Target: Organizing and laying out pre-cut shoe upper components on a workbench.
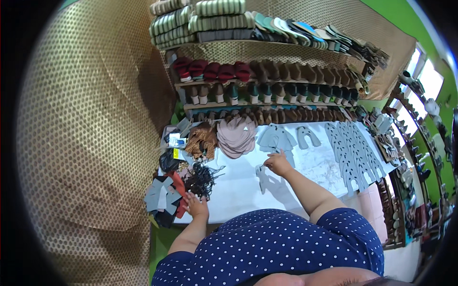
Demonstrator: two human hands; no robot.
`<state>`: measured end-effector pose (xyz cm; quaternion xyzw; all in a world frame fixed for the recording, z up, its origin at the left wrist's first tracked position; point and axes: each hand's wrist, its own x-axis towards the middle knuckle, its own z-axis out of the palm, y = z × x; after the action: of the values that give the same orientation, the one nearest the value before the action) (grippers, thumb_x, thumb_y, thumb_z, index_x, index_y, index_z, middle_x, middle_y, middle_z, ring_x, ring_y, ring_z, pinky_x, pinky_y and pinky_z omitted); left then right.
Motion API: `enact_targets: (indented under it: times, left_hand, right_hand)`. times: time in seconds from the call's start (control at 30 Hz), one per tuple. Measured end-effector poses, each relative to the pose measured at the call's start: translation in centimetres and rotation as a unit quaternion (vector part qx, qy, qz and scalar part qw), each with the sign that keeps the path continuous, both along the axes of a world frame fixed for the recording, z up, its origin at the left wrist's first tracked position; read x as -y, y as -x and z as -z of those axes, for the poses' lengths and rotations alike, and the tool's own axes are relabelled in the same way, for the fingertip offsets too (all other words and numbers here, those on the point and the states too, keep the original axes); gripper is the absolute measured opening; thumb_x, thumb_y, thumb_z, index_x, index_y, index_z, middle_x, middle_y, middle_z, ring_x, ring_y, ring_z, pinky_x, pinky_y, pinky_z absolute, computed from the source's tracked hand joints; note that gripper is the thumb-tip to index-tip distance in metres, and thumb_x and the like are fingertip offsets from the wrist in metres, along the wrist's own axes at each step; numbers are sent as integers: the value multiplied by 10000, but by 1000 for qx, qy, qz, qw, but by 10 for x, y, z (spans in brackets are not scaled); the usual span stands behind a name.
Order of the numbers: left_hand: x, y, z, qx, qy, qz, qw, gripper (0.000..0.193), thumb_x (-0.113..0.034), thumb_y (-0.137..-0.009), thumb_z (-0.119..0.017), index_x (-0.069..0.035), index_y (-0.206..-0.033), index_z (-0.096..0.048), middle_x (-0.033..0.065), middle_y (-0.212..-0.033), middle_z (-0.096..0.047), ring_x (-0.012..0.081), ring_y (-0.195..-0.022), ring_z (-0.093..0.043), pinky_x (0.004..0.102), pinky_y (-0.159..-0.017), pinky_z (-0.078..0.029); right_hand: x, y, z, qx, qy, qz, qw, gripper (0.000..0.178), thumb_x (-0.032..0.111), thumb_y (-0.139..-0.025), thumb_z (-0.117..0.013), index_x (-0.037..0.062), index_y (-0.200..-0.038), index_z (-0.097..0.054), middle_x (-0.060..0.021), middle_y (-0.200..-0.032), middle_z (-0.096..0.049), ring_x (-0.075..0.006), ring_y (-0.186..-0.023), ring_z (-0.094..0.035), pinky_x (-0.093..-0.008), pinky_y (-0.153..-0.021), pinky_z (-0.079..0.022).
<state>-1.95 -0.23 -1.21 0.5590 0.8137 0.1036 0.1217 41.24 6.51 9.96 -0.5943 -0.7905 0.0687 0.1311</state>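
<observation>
My right hand point(279, 163) is over the middle of the white table point(234, 183). Its fingers look pinched on the top of a narrow grey cut piece point(261, 179), which casts a shadow to its right. Just beyond lies a stack of grey curved pieces point(275, 137), with a smaller grey arched pile point(307, 137) beside it. My left hand point(195, 206) rests at the near left, palm down, fingers spread and holding nothing visible. It is next to a red strip point(177, 188), a heap of black cords point(204, 178) and a pile of grey and black pieces point(162, 195).
A stack of pinkish rounded pieces point(237, 137) and a brown bundle point(202, 140) lie along the far edge. Long grey pieces with dark spots point(354, 155) cover the right side. Shelves of shoes point(281, 71) stand behind, with another shoe rack point(410, 162) at the right.
</observation>
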Motion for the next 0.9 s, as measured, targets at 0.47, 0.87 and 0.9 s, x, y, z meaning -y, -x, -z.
enact_targets:
  times: [0.47, 0.87, 0.9]
  left_hand:
    - [-48, -204, -40, -22, 22, 46, 998, 826, -452, -963, -532, -91, -1614, -175, 115, -1705, -55, 337, -1568, 1, 593, -1222, -36]
    - [-83, -312, -64, 31, 246, 124, 961, 1360, -628, -664, -806, -149, -1630, 22, 203, -1676, 153, 498, -1504, 190, 715, -1155, 5]
    - [-84, -311, -65, 30, 250, 116, 961, 1360, -628, -664, -806, -149, -1630, 22, 203, -1676, 153, 498, -1504, 190, 715, -1155, 5]
  right_hand:
    - [30, -259, -52, -159, -49, 98, 981, 149, 179, -853, -702, 106, -978, -736, -92, -913, -746, -327, -913, -679, -469, -946, -483]
    - [-60, -349, -25, -163, 121, 23, 979, 195, 190, -877, -684, 96, -1042, -728, -132, -948, -733, -317, -853, -694, -406, -794, -539]
    - [-78, -352, -15, -168, 145, 36, 974, 196, 191, -882, -684, 99, -1048, -732, -118, -938, -738, -292, -843, -697, -391, -786, -541]
